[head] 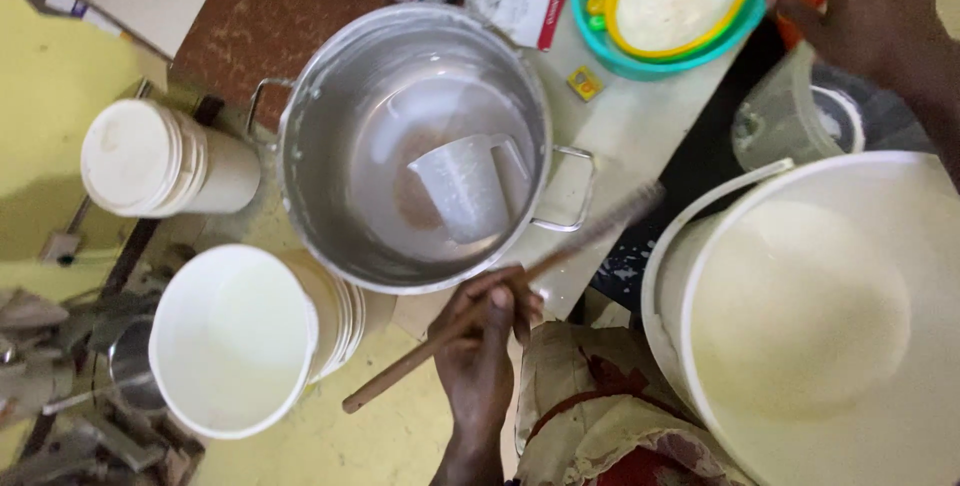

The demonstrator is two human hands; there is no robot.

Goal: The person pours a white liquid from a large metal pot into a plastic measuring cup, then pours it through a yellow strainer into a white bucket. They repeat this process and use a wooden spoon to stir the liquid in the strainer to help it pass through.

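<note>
The left hand (480, 341) has its fingers wrapped around one long brown wooden stick (500, 296), whose long axis runs from 8 to 2 o'clock. The right hand (880, 16) sits at 1 o'clock, grip unclear. One steel pot (320, 176) holds one clear plastic jug (465, 186).

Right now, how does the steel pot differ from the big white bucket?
The steel pot is shiny metal; the white bucket is plastic. The pot holds a clear jug in a little whitish liquid; the bucket is nearly full of pale liquid. The bucket looks wider. Both are round and open.
</note>
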